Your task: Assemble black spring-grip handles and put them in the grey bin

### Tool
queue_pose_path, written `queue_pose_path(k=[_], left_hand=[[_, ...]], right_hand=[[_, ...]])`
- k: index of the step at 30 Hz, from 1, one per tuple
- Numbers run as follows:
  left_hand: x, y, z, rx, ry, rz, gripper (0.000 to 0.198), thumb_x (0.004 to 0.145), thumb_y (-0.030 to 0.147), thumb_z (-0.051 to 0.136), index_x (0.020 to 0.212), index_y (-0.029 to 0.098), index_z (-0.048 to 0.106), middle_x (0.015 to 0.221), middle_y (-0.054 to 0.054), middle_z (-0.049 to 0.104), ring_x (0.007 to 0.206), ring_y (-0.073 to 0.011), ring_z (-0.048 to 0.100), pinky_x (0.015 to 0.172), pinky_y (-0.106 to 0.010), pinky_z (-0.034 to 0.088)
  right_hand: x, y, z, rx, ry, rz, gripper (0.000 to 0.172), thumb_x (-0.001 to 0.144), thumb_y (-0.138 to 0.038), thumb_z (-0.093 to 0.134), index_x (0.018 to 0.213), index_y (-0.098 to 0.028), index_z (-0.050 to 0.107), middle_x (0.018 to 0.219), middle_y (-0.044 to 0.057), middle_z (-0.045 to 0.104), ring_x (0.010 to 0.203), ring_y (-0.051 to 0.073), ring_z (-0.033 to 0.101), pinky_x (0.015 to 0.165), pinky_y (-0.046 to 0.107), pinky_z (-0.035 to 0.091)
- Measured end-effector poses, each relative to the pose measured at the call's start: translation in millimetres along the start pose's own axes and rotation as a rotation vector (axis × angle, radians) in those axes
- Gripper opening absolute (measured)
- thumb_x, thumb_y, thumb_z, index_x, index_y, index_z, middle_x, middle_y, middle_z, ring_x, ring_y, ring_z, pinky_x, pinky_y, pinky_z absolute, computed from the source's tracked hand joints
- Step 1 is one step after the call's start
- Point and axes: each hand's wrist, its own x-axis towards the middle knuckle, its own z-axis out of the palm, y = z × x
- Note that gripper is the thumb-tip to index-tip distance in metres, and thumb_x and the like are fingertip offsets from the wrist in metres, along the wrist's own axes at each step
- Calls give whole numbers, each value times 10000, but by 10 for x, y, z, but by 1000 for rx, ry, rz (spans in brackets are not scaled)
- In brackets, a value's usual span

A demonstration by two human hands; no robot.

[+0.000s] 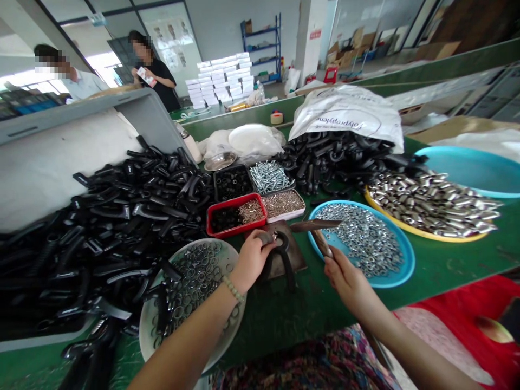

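My left hand (252, 259) is closed around a black curved handle part (280, 259) and presses it on a dark metal block (296, 254) at the front of the green table (447, 265). My right hand (344, 276) grips the handle of a small hammer (316, 227), whose head lies over the rim of a blue plate of silver nuts (365, 241). A white plate of metal rings (195, 281) sits just left of my left wrist.
A big heap of black handle parts (122, 211) fills the left. Small trays hold screws (268, 176) and other bits, one of them a red tray (235, 214). A yellow plate of silver sleeves (430, 203) and a turquoise basin (475, 170) stand right. Two people stand far left.
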Motion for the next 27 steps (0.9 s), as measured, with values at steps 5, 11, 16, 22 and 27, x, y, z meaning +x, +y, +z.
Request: queue_pose_path(k=[5,11,16,22,27], left_hand=[[-38,-8,93,273,-29,104,148,892,266,493,904,160,596,978,-54,594,890,-176,593,851,-314,468],[-56,66,105,579,-137,159,222,929,276,415,933,152,600,980,-73,587,895,-200,568,812,-327,466],[-102,82,92,665,-257,231,232,908,148,391,969,140,614,1058,-97,585,964,-232,543,838,-367,470],[-391,-8,-26,443,-82,146,310,841,254,562,1123,126,565,1203,-110,499,1138,-243,471,1009,-386,403],[-705,-33,-109,498,-122,93,351,864,199,500,1213,173,517,1163,-92,527,1054,-233,523,930,-388,460]], right_hand=[[-37,-26,25,44,-35,34,468,912,-468,358,1257,-181,494,674,46,646,610,207,640,529,292,509],[-47,-52,-5,28,-45,44,457,913,-452,361,1252,-176,496,706,61,668,637,214,655,545,297,517],[-33,-116,-8,-51,-52,13,443,924,-432,343,1235,-158,501,739,73,695,688,225,680,607,315,539],[24,-295,-14,-203,-208,-97,447,932,-363,324,1300,-152,462,1037,132,704,859,269,697,697,356,554],[112,-422,-21,-308,-294,-191,485,942,-290,322,1418,-201,340,1031,109,713,817,249,707,668,331,555]])
